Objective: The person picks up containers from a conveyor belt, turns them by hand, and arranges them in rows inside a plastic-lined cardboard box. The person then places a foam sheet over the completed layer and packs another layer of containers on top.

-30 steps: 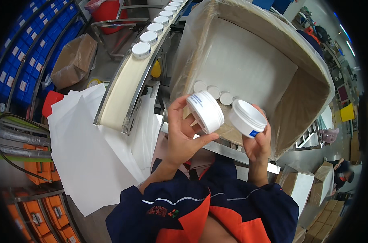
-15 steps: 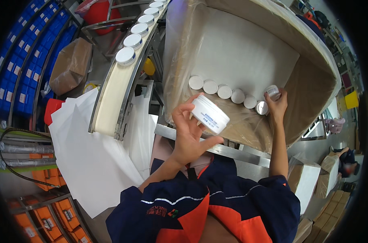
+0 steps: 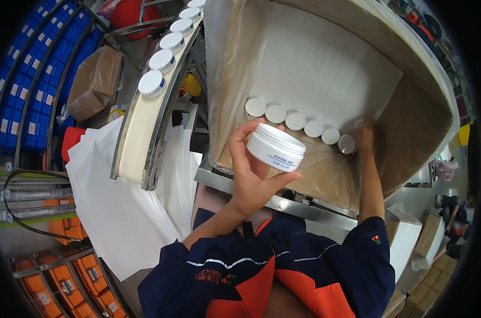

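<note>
While the left hand [image 3: 251, 185] pinches a white jar [image 3: 275, 147], right hand [image 3: 365, 140] is in the box [image 3: 414, 119], can't tell its grip.

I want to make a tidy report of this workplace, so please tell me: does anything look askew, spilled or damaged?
The white sheets by the near end of the conveyor look askew: their edges and corners fan out unevenly. I see no spill or clear damage.

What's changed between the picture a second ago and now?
The right hand carried its jar forward and right, into the plastic-lined box; whether it has let go is unclear. The left hand turned the other jar but keeps hold of it. Jars still line the conveyor.
</note>
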{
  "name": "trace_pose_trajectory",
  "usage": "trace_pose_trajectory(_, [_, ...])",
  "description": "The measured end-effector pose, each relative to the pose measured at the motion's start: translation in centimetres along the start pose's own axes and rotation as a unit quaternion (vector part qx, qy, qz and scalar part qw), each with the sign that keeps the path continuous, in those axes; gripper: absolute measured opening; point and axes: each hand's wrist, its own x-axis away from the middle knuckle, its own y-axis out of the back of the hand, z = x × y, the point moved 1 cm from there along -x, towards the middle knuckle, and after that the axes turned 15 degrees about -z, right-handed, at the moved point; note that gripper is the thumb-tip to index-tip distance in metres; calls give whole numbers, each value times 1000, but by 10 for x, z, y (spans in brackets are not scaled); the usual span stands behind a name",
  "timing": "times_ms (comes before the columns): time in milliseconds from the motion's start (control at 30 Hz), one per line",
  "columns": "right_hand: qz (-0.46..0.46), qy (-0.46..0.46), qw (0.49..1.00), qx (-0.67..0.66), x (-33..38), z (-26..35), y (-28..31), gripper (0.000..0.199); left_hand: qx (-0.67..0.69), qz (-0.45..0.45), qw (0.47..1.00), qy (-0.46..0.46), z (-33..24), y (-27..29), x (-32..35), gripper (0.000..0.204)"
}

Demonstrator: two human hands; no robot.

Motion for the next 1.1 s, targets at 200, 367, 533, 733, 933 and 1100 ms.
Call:
trace_pose_trajectory(200, [-109,0,990,-94,12,0,-7,78,6,0,1000,1,6,-4,-1,101])
trace_pose_trajectory(367, [21,-137,989,50,17,12,5,72,10,-7,1000,-21,6,-9,-1,100])
trace_pose_trajectory(533, [-67,-144,922,-353,-6,151,151,63,-83,-33,991,-97,8,-7,4,103])
trace_pose_trajectory(733, [-159,224,815,-510,23,292,352,59,-120,-40,974,-187,-5,-7,6,94])
trace_pose_trajectory(933, [-190,228,823,-484,34,307,342,56,-237,-12,932,-273,-9,4,4,91])
trace_pose_trajectory(1100, [-78,-48,810,-579,4,257,229,43,-351,-33,926,-138,-26,59,-2,89])
